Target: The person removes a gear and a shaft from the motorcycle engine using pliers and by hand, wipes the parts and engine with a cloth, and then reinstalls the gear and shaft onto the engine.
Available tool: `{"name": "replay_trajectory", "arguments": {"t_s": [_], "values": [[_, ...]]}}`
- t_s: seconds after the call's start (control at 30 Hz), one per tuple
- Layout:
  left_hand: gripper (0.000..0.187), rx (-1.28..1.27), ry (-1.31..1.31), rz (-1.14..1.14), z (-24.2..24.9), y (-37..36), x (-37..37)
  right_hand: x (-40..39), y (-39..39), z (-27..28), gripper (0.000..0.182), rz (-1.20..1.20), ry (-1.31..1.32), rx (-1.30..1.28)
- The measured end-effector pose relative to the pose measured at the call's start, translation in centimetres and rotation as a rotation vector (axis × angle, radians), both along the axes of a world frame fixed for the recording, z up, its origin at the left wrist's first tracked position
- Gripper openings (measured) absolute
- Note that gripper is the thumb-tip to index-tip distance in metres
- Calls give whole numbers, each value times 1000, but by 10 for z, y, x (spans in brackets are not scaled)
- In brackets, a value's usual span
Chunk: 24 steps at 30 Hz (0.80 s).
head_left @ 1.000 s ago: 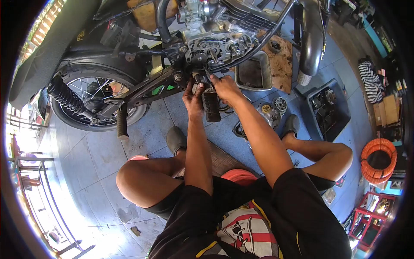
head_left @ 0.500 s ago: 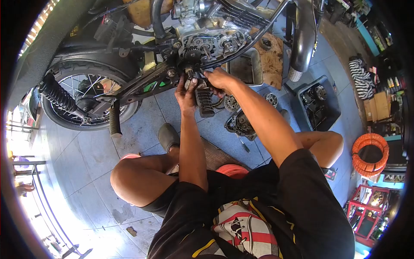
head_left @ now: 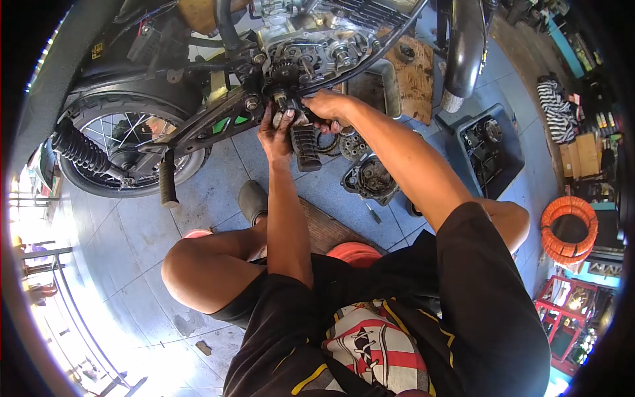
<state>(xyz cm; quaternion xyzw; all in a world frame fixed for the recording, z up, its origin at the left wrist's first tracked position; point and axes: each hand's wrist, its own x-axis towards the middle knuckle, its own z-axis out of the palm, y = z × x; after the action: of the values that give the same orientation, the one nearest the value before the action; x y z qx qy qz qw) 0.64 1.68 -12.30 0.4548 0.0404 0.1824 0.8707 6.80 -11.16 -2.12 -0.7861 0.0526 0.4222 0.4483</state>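
Observation:
The opened motorcycle engine [head_left: 324, 56] shows its inner shafts and gears, with a dark toothed gear [head_left: 284, 71] at its lower left. Just below that gear, my left hand [head_left: 276, 137] has thumb and fingers closed around a small metal part under the shaft; what it grips is mostly hidden. My right hand [head_left: 329, 110] is curled beside it, under the frame tube. Its fingers are closed, and I cannot make out what they hold. Between the hands the ribbed rubber footpeg [head_left: 305, 149] points down toward me.
An engine cover [head_left: 372, 178] and a round clutch part [head_left: 352, 146] lie on the tiled floor. A drain pan [head_left: 393, 89] stands on a wooden board [head_left: 418, 79]. A grey bin [head_left: 512, 159] of parts is at right. The rear wheel [head_left: 83, 182] is at left.
The whole view has shifted slightly, so the motorcycle and both hands appear a little higher and further left. Both hands stay at the same spot beneath the engine.

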Motion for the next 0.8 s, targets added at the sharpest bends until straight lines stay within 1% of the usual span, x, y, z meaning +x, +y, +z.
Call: {"name": "replay_trajectory", "arguments": {"t_s": [0.1, 0.2, 0.37, 0.43, 0.53, 0.57, 0.8], "values": [[55, 18, -14, 35, 0, -1, 1, 5, -2, -3, 48, 50, 7, -13], [54, 38, 9, 6, 0, 1, 1, 3, -5, 1, 47, 61, -34, -7], [56, 32, 27, 23, -8, 1, 4, 3, -8, 4, 45, 75, -18, 8], [56, 51, 13, 57, -9, 1, 5, 6, -9, 2, 44, 115, -22, 11], [56, 89, 12, 63, -4, 0, 4, 6, -8, 2, 43, 96, -33, -10], [56, 88, 29, 61, -1, 0, 2, 5, -9, 1, 40, 75, -15, 22], [54, 113, 39, 78, -5, 1, 3, 5, -7, 3, 40, 67, 1, 31]]}}
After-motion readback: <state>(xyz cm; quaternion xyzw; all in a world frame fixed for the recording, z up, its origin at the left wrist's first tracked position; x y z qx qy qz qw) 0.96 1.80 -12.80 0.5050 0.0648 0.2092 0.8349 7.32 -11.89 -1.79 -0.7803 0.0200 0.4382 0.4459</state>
